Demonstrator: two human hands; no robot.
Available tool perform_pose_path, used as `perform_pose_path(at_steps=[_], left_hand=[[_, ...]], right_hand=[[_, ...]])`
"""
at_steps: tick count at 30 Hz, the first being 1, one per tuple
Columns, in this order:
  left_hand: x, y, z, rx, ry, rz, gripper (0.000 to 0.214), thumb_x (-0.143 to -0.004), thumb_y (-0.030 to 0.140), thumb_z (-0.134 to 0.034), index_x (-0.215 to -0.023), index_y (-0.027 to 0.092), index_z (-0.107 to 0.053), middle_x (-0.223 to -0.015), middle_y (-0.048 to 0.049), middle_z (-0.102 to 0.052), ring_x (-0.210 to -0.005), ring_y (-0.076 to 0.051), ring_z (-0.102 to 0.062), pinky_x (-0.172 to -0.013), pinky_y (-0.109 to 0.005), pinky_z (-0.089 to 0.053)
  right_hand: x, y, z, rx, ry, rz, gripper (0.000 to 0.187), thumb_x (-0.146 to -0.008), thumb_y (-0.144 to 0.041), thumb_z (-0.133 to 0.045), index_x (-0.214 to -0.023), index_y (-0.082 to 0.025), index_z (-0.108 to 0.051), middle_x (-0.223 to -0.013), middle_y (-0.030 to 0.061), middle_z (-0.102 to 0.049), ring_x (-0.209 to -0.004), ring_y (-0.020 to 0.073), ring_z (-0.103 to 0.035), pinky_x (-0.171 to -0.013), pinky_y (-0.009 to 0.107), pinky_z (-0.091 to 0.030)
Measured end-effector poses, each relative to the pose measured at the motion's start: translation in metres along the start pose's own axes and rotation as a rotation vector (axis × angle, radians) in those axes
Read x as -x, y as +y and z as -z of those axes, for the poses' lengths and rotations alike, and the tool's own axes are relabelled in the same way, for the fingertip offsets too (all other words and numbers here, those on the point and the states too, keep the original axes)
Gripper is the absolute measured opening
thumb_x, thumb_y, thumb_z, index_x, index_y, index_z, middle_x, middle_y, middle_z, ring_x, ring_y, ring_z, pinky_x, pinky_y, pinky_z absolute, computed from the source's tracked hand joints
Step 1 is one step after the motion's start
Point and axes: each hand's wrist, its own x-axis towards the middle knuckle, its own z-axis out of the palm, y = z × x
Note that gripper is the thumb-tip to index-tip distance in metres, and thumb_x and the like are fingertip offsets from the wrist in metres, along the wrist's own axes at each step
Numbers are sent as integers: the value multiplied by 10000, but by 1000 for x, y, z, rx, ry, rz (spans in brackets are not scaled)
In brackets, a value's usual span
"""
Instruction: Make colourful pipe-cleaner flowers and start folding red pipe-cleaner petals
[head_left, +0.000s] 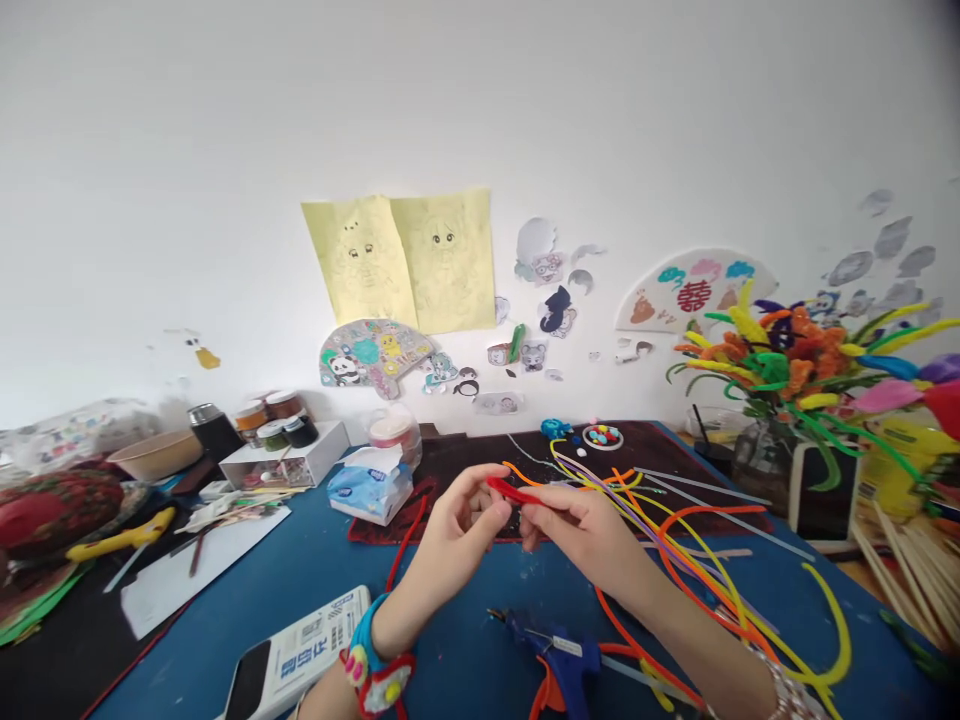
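Observation:
My left hand [459,528] and my right hand [581,530] meet above the blue table [315,560]. Both pinch a red pipe cleaner [514,491] between thumb and fingers; its bent tip shows between the hands. A red length [405,545] trails down from below my left hand. A colourful wristband [373,668] sits on my left wrist. Loose pipe cleaners [697,570] in yellow, orange, red and purple lie spread out on the table to the right of my right hand.
A blue glue gun [559,655] lies at the near edge below my hands. A tissue pack [369,485], a phone [289,660], white paper [195,575], jars on a box [289,450] and a bowl [157,455] are left. A pipe-cleaner bouquet [795,365] stands right.

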Motion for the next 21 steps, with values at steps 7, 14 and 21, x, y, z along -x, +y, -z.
perform_pose_path(at_steps=[7, 14, 21], left_hand=[[2, 4, 2, -231, -48, -115, 263, -887, 329, -479, -809, 139, -643, -845, -46, -526, -783, -136, -513, -684, -238, -418], [4, 5, -5, -244, 1, 35, 328, -909, 381, -411, -754, 138, -567, -706, -22, -552, -652, -117, -499, -614, -237, -398], [10, 3, -6, -107, -121, 145, 285, -919, 420, -366, -853, 168, -481, -615, 46, -407, -502, -73, -403, -489, -211, -350]], right_hand=[[7, 7, -23, -603, -206, -338, 380, -841, -452, -554, -677, -113, -606, -625, 13, -603, -509, 93, -583, -556, 239, -481], [0, 2, 7, -63, -14, -143, 427, -853, -487, -492, -648, -146, -650, -552, 22, -609, -561, 140, -584, -639, 282, -466], [7, -14, 27, 103, 112, -17, 357, -898, -384, -430, -671, -180, -616, -530, -4, -542, -525, 118, -518, -525, 241, -401]])
